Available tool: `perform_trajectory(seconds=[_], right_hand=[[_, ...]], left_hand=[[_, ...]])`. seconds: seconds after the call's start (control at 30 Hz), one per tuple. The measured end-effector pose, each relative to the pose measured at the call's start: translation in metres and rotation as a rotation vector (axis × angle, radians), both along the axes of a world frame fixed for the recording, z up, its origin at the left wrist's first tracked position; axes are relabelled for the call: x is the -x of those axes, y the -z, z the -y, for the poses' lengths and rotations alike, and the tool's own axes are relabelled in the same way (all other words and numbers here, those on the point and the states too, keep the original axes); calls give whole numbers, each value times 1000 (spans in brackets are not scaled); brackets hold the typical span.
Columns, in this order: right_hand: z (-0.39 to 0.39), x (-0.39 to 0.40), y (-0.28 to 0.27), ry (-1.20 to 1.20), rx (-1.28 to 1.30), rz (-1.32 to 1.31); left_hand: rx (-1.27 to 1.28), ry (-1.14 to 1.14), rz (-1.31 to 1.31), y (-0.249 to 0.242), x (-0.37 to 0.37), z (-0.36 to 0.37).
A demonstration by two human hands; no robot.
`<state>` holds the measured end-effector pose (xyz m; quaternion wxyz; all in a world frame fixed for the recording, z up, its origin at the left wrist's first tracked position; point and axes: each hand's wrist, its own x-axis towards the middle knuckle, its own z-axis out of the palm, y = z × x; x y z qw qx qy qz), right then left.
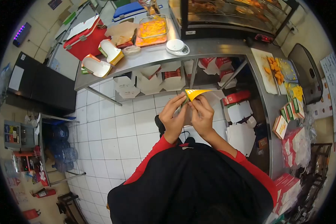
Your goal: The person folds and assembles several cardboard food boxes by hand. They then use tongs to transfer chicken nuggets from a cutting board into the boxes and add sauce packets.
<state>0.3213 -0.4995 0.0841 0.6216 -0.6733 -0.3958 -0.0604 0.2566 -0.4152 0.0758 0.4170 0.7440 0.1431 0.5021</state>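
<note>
My left hand (174, 115) and my right hand (201, 114) are held close together in front of my chest, above the floor. Between them is a yellow paper food carton (198, 93) with a white checked patch, its pointed end sticking up past my fingertips. A bit of green shows by the left fingers. Both hands have their fingers closed on the carton, which is partly hidden by them. Paper food cartons (111, 51) of similar colours lie on the steel counter (145, 56) ahead, near a white kitchen scale (177, 47).
A glass dish of orange-yellow food (153, 27) and a red cool box (85, 37) stand on the counter. A heated display case (227, 33) is beyond. At right, a cutting board (263, 71) holds orange pieces, near folded cartons (289, 112). White boxes (149, 80) fill the shelf below.
</note>
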Motion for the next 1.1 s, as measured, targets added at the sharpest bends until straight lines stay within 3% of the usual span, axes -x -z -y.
perform_trajectory(seconds=[0.03,0.13,0.43,0.63,0.73,0.77,0.9,1.03,1.1], right_hand=[[6,1,0,-9,-1,16],[25,-1,-1,-38,-1,-11],[62,0,1,23,-169,-63],[71,0,0,121,-179,-133],[73,-5,0,129,-171,-310],[70,-11,8,79,-252,-427],[56,-22,6,-19,-373,-338],[29,-26,2,49,-526,-335],[23,-24,-10,204,-473,-251]], left_hand=[[-9,-9,-12,-4,2,8],[459,105,81,2,2,25],[321,327,-80,-5,3,38],[60,312,-144,-11,-4,50],[-39,426,-142,-15,-8,44],[7,465,-176,-19,-9,42],[340,797,-219,-22,-23,-4],[379,767,-139,-39,-39,-17],[263,741,-154,-50,-46,-13]])
